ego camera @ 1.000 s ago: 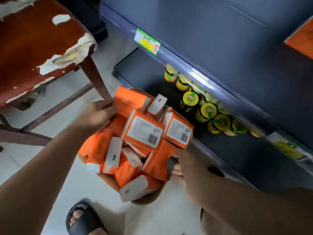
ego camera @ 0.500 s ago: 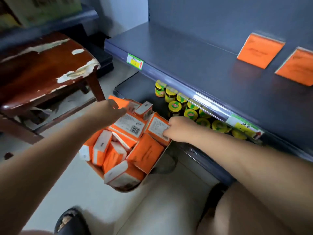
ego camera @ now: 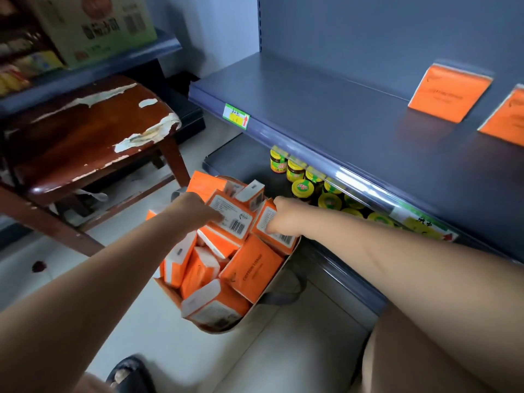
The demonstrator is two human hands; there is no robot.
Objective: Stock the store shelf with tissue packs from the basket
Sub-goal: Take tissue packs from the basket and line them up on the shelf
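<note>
Over basket [ego camera: 256,309], left hand [ego camera: 195,208] and right hand [ego camera: 283,215] grip tissue packs [ego camera: 238,219]

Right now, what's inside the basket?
Orange tissue packs, piled loosely. The left hand and right hand touch the top ones. The bottom of the basket is covered.

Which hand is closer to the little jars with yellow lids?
Right. The right hand holds a tissue pack just beside the jars; the left hand touches a second pack farther off.

Item: "COTTON TISSUE", as best I read it, on near orange tissue pack [ego camera: 252,272]. Far price tag [ego camera: 236,116]: handwriting illegible.
</note>
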